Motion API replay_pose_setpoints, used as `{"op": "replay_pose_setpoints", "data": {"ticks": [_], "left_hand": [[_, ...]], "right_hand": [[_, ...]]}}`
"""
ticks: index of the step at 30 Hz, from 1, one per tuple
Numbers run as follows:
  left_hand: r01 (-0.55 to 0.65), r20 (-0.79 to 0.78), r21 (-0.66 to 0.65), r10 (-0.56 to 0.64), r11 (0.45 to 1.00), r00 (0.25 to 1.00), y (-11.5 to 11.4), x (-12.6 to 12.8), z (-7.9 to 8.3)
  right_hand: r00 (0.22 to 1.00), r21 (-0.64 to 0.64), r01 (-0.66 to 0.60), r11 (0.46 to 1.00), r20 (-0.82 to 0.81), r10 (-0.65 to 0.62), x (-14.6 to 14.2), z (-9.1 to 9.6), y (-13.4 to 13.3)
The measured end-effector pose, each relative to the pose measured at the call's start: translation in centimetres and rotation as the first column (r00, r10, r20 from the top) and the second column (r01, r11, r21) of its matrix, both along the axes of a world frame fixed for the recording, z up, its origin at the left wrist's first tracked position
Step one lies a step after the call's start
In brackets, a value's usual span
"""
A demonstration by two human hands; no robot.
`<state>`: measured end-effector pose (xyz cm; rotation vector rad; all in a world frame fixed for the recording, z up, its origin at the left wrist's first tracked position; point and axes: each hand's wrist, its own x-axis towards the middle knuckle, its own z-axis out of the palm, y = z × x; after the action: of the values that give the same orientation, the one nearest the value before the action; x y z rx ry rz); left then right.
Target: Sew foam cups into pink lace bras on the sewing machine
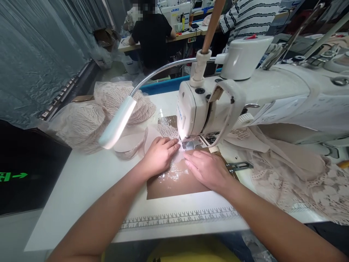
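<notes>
My left hand [163,153] lies flat, fingers stretched out, over pale pink lace fabric [167,130] just left of the sewing machine's needle area. On the right, my right hand [203,166] rests low with its fingers extended, the tips touching the light fabric by the presser foot [188,145]. Whether either hand pinches the cloth underneath cannot be seen. Both hands lie over a shiny brown sheet [177,183] on the white table. A pale strip of fabric [129,145] trails left of my left hand. The white sewing machine head [192,109] stands directly above the work.
Bundles of lace pieces [84,122] sit at the left back. More lace fabric [294,174] spreads at right. A lamp [118,122] on a bent metal neck hangs at left. A printed ruler [180,220] runs along the front edge. Behind, a person in black [152,36] sits by another machine.
</notes>
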<state>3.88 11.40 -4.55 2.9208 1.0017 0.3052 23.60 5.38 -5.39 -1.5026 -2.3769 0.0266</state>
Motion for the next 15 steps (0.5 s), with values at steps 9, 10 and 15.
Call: {"op": "replay_pose_setpoints", "data": {"ticks": [9, 10, 15], "left_hand": [[-0.082, 0.108, -0.029, 0.084, 0.996, 0.991, -0.09, -0.6, -0.29], [-0.084, 0.118, -0.032, 0.087, 0.996, 0.989, -0.15, -0.62, -0.19], [-0.106, 0.166, -0.032, 0.11, 0.994, 0.98, -0.43, -0.58, 0.02]], "right_hand": [[1.0, -0.012, -0.011, 1.0, -0.002, 0.011, 0.05, 0.02, -0.1], [1.0, -0.019, -0.009, 1.0, -0.006, 0.009, 0.08, 0.04, -0.12], [1.0, -0.054, -0.002, 0.999, -0.017, 0.001, 0.1, 0.04, -0.22]]}}
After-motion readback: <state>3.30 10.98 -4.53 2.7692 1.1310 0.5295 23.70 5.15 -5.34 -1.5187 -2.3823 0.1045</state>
